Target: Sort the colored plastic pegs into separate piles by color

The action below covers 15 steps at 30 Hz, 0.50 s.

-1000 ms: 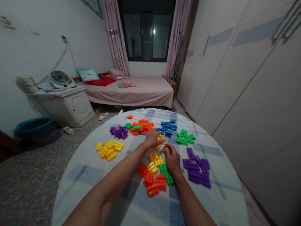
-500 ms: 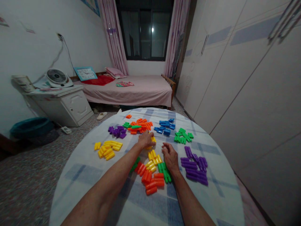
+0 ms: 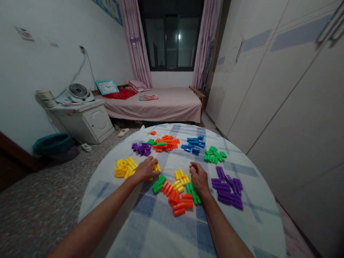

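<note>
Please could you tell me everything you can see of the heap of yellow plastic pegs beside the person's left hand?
The heap of yellow plastic pegs is a loose cluster of short, round-ended, glossy pieces lying flat at mixed angles on a blue-checked white tablecloth. The person's left hand sits at its right edge and seems to touch it. A few more yellow pegs show just beyond the fingers.

Toward the lower edge of the frame I have room over the checked surface [image 3: 153,229]. Orange pegs [image 3: 178,204] and green pegs [image 3: 192,193] stand between my left hand [image 3: 146,170] and right hand [image 3: 199,178], while yellow pegs [image 3: 125,168] crowd my left hand's outer side.
</note>
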Each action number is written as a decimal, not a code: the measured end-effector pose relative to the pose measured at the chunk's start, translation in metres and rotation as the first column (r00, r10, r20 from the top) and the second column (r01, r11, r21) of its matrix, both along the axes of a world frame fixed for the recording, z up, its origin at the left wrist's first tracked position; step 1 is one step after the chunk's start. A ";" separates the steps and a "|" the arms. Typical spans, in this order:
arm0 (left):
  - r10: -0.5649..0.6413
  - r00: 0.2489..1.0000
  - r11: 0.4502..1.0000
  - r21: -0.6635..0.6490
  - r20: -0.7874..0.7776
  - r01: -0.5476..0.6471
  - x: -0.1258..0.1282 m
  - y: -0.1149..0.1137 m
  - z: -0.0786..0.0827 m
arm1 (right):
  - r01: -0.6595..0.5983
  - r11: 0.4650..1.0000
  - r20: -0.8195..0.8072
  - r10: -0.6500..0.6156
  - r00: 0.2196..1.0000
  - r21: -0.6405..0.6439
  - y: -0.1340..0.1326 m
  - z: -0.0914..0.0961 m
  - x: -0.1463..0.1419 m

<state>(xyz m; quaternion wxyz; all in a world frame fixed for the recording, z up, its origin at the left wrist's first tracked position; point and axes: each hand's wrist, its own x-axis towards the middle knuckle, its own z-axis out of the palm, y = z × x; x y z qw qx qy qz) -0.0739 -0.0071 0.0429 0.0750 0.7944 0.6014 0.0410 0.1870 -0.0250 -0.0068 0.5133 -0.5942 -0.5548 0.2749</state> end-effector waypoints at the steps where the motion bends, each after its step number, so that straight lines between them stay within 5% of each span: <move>1: 0.004 1.000 1.000 -0.003 -0.001 -0.004 -0.003 -0.005 0.002 | -0.002 1.000 0.003 0.002 1.000 0.002 0.000 -0.001 0.000; 10: -0.031 0.995 0.999 0.036 -0.099 0.034 -0.014 -0.031 0.008 | -0.004 1.000 0.010 0.004 1.000 0.022 0.000 -0.004 0.001; 15: -0.064 0.994 0.994 0.078 -0.090 0.071 0.011 -0.038 0.025 | -0.011 1.000 0.036 0.011 0.999 0.008 0.000 -0.003 0.000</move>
